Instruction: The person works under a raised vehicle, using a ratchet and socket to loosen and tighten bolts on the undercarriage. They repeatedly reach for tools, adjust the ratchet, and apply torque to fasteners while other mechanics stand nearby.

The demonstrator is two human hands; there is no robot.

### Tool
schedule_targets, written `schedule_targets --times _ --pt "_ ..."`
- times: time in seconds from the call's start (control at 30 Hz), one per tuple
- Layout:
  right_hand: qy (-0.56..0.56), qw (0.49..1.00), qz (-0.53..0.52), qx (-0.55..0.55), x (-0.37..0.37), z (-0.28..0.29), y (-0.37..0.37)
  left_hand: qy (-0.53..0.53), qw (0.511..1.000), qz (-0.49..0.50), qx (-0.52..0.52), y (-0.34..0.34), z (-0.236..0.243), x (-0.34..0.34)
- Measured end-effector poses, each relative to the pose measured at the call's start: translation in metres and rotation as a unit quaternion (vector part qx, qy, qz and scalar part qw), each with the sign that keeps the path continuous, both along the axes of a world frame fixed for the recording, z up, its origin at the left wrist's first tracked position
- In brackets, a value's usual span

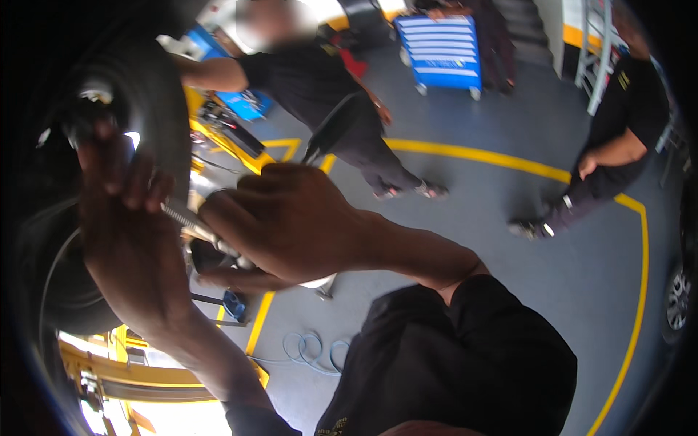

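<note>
My right hand point(291, 225) is closed in the middle of the view, fingers wrapped round a tool. A ribbed metal shaft point(182, 213) runs from this fist toward my left hand, and a long black piece point(331, 127) sticks up past the knuckles. Whether both belong to one tool is hidden by the fist. My left hand point(131, 218) is raised at the left, its blurred fingers curled at a dark round part point(91, 120) beside a tyre point(163, 109). What those fingers hold cannot be made out.
A person in dark clothes point(313, 94) stands ahead, one arm reaching to the tyre. Another person point(611, 138) stands at the right. Farther back is a blue tool trolley point(440, 51). Yellow lift parts point(145, 381) and a coiled hose point(309, 349) lie lower left.
</note>
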State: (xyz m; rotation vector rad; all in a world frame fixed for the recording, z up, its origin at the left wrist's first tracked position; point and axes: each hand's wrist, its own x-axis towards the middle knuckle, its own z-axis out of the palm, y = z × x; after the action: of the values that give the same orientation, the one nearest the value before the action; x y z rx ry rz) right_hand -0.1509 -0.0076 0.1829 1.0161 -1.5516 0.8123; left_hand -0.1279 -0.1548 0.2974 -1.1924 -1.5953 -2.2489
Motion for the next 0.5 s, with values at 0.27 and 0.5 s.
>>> schedule_targets --times 0.27,0.5 --pt "-0.389 0.912 0.089 -0.092 0.053 -0.176 0.077 -0.557 0.725 -0.221 0.34 0.068 -0.234 -0.076" --pt "-0.596 0.799 -0.023 -0.076 0.043 -0.256 0.14 -0.751 0.545 -0.194 0.317 0.138 -0.38 -0.116"
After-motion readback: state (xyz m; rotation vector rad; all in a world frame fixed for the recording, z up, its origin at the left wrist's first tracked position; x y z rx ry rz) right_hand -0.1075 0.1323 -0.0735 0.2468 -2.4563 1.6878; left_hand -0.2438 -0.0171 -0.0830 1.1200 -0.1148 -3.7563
